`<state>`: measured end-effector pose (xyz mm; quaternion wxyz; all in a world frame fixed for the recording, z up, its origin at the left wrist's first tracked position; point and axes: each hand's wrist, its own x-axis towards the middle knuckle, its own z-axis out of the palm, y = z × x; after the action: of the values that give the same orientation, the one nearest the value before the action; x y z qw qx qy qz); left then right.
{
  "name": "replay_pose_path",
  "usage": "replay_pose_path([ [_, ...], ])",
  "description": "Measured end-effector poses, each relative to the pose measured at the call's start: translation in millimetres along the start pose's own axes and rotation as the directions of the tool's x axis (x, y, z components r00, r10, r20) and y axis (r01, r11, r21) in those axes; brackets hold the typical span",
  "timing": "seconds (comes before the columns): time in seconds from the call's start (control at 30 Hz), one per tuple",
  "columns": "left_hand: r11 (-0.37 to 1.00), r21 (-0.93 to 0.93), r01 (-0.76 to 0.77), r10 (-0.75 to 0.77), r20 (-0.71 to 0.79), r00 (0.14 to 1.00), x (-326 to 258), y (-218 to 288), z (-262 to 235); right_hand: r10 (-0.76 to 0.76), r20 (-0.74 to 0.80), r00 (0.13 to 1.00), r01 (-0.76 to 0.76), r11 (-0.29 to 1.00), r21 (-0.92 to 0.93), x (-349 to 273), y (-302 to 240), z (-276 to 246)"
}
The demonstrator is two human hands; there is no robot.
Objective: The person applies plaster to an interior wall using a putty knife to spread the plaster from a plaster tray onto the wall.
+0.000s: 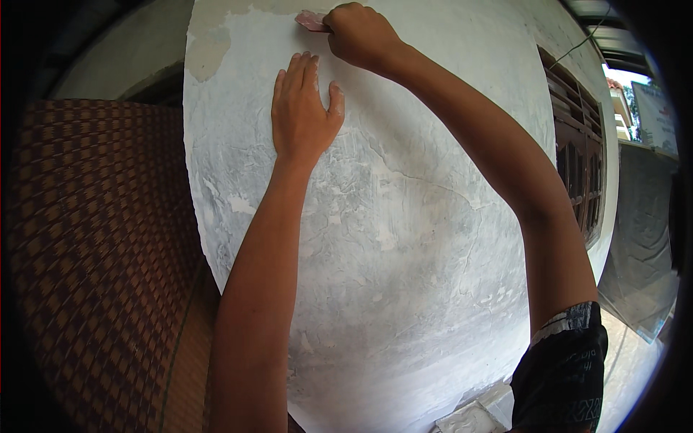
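the left hand was laid flat against the pale grey-white plastered wall column, palm to the surface, fingers pressed together and pointing up, the thumb spread out to the side. its bare forearm rose straight from the lower edge of the view. the right hand was higher, close to the top of the view, closed in a fist around the handle of a small flat pinkish-bladed scraper; the handle itself was hidden inside the grip. that arm came in from the lower right, bent at the elbow, with a dark patterned short sleeve at the shoulder.

the scraper's blade stuck out to the left of the fist and lay against the wall just above and beside the left hand's fingertips, near the edge of the white coat. the blade looked dusty and pale pink, with a blunt end.

the wall's surface was rough and uneven, streaked with trowel marks, hairline cracks and small chipped spots. at its upper left a patch of bare beige-grey plaster showed where the white coat stopped. to the left stood a brown and orange checked woven panel, touching the column's edge. to the right ran a dark wooden window with a grille, and beyond it hung a grey tarpaulin sheet. nothing lay between the hands and the wall.
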<state>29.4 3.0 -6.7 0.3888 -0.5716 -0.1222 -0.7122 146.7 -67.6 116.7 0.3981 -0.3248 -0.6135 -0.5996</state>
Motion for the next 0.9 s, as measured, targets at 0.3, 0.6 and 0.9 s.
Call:
replay_pose_path([
  [0.3, 1.000, -0.022, -0.003, 0.003, -0.004, 1.000, 2, 6, 9, 0.170, -0.030, 0.985, -0.172, 0.979, -0.108, 37, 55, 1],
  [0.6, 1.000, 0.011, -0.005, 0.005, -0.004, 1.000, 0, 2, 4, 0.153, -0.106, 0.983, -0.146, 0.987, 0.067, 34, 11, -12],
  [0.9, 1.000, -0.005, 0.009, -0.009, 0.008, 1.000, 0, -1, -2, -0.047, -0.031, 0.998, 0.048, 0.997, 0.060, 7, -7, 10],
])
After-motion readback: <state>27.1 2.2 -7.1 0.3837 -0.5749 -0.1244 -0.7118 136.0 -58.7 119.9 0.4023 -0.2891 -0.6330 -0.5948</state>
